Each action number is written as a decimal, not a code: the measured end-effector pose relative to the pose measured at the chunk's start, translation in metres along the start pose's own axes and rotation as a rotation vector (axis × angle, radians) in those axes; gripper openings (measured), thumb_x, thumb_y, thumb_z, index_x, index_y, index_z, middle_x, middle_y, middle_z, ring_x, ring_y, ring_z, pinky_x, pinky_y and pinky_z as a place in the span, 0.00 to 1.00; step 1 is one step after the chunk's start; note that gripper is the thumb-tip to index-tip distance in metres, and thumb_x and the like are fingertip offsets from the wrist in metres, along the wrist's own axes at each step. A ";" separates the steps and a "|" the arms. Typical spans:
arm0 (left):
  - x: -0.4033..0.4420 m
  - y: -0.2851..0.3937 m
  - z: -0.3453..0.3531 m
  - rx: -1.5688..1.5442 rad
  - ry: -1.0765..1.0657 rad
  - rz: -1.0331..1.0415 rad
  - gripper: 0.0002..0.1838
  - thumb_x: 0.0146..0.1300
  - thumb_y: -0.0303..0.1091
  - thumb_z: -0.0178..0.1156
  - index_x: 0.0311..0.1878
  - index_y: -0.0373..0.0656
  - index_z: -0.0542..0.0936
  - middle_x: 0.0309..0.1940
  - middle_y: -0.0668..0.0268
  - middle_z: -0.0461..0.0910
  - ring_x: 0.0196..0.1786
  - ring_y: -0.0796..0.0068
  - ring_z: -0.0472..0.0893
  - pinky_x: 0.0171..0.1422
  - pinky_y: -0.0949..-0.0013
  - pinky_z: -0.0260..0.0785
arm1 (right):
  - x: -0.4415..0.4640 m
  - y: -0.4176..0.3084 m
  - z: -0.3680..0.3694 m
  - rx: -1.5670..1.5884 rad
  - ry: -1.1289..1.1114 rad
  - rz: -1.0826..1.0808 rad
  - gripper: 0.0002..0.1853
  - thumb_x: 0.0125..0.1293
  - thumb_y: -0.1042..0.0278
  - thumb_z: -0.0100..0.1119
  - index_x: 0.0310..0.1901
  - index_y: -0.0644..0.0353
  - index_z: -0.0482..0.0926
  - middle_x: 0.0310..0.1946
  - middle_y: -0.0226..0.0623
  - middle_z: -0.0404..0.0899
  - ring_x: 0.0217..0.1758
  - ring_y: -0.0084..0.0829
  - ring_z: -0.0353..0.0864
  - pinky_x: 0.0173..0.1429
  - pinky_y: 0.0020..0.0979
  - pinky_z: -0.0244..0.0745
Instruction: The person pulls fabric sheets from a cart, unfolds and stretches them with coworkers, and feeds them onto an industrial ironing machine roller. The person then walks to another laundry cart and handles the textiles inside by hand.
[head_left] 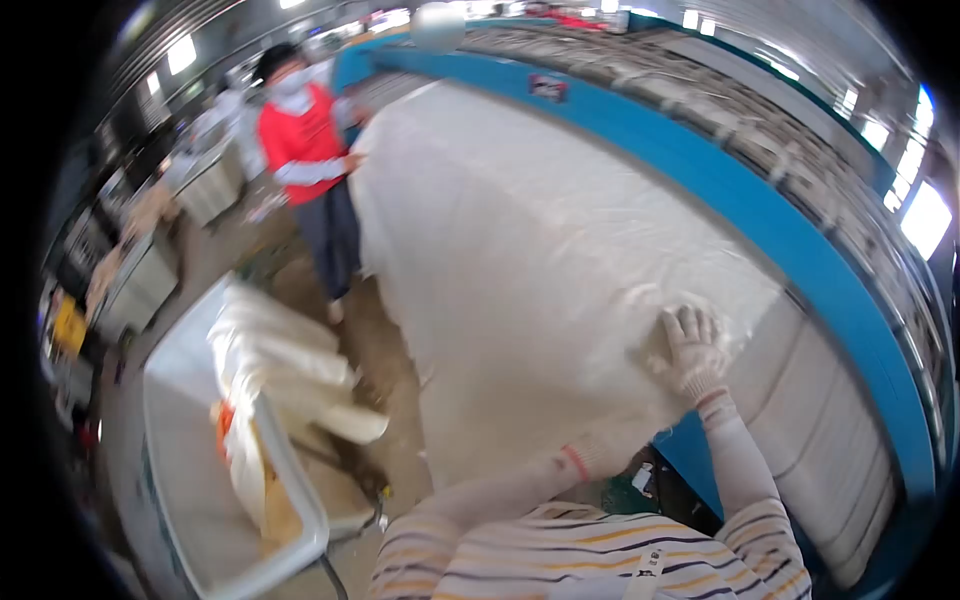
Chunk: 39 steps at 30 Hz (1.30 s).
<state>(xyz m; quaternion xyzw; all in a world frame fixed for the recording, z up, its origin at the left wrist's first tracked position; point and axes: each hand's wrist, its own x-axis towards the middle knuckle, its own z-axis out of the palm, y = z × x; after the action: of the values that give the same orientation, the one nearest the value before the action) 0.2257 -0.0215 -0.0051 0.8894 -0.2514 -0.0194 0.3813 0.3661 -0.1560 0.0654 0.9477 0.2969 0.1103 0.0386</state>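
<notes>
A wide white sheet lies spread over the feed bed of a large blue-framed machine, its near side hanging down. My right hand, in a white knitted glove, rests on the sheet near its right edge with the fingers stretched out. My left hand, also gloved, is at the sheet's near corner, below and left of the right one. Its fingers are smeared by motion and blend into the white cloth, so their grip does not show.
Across the sheet a co-worker in a red vest touches its far left edge. At lower left stands a pale plastic bin with white cloth draped over its side. The machine's blue beam runs along the right. More carts stand behind.
</notes>
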 end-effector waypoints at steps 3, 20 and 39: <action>-0.044 -0.027 0.014 0.083 -0.309 -0.155 0.27 0.62 0.29 0.53 0.67 0.49 0.69 0.53 0.51 0.79 0.56 0.51 0.78 0.61 0.55 0.71 | 0.035 0.045 0.005 0.040 -0.011 0.077 0.39 0.61 0.39 0.55 0.70 0.51 0.64 0.71 0.43 0.61 0.75 0.44 0.56 0.77 0.47 0.48; -0.561 -0.212 -0.229 0.460 1.281 -1.743 0.63 0.42 0.59 0.73 0.77 0.46 0.49 0.74 0.48 0.54 0.77 0.54 0.53 0.78 0.52 0.49 | 0.146 -0.111 0.146 0.152 0.544 -0.141 0.20 0.70 0.65 0.52 0.61 0.60 0.74 0.55 0.48 0.78 0.58 0.43 0.76 0.61 0.41 0.72; -0.579 -0.321 -0.269 0.698 0.522 -1.195 0.22 0.61 0.51 0.61 0.50 0.44 0.79 0.47 0.57 0.83 0.50 0.54 0.81 0.57 0.55 0.72 | 0.110 -0.472 0.110 0.987 -0.580 -0.320 0.34 0.60 0.57 0.65 0.67 0.58 0.68 0.55 0.51 0.79 0.59 0.44 0.79 0.62 0.39 0.72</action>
<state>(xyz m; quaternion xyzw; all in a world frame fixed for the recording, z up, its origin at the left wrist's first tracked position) -0.0804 0.6130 -0.1259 0.9198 0.3831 0.0694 0.0480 0.2179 0.2936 -0.0862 0.7885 0.4297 -0.3113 -0.3110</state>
